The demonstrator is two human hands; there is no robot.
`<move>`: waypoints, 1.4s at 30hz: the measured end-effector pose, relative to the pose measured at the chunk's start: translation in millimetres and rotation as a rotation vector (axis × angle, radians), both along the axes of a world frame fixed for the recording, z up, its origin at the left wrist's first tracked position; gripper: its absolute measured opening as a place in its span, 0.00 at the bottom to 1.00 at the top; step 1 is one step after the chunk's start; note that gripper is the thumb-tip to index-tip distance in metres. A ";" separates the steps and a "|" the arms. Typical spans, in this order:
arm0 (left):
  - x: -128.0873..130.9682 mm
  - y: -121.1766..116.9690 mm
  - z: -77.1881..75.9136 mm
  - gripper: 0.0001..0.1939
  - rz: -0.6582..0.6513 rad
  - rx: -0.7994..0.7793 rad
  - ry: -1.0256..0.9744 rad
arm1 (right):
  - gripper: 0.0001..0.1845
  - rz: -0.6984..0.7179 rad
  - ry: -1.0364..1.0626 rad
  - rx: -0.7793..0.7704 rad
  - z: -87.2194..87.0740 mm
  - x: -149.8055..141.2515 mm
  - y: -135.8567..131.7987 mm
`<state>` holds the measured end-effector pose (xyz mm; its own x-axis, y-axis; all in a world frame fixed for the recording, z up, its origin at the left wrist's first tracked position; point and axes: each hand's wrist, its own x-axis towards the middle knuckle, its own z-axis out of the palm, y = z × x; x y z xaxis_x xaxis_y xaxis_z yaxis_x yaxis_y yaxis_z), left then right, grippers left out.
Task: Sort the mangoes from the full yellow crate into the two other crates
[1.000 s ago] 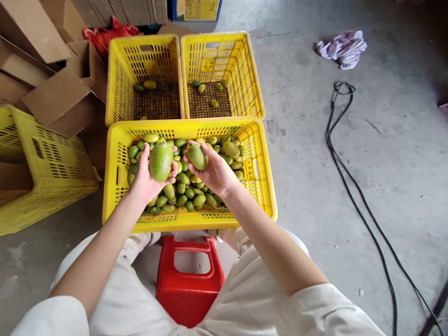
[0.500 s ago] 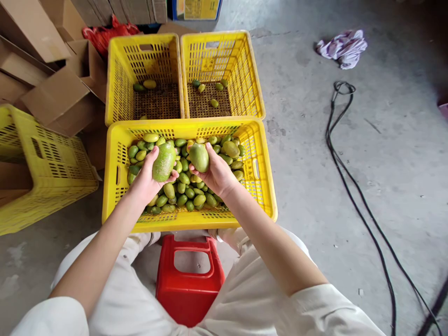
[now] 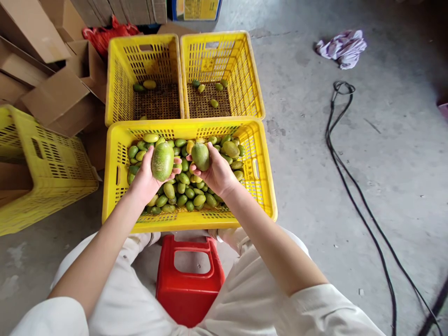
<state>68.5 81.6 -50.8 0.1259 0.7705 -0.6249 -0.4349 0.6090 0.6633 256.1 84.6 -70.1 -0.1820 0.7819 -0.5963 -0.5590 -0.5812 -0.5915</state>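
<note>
My left hand cups a large, pale green oval fruit with rough, light streaks on its skin. A smaller, smoother green oval fruit sits in my right hand, its thumb along the upper side. Both hands are above a wide yellow plastic crate. Beneath them lies a heap of green and yellowish oval fruits, partly hidden by my hands. The exact kind of fruit cannot be told.
Behind stand two yellow crates, left and right, with a few fruits inside. Another yellow crate and cardboard boxes lie left. A red stool is between my legs. Black cable and a cloth lie right.
Both fruits have turned slightly in my hands. The left one stands more upright, and my fingers have spread a little around them. The crates and heap look the same.
</note>
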 end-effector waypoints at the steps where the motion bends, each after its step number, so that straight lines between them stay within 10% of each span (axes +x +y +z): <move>1: 0.0 0.4 -0.6 0.25 0.002 -0.003 -0.002 | 0.19 0.006 0.008 -0.004 0.5 0.2 0.0; 19: 2.9 -5.6 4.7 0.19 0.031 0.043 0.044 | 0.17 -0.004 0.090 -0.039 8.8 -0.1 0.5; 42: -2.3 2.9 15.8 0.35 0.078 -0.034 -0.145 | 0.14 0.008 0.092 -0.025 5.4 3.1 -0.3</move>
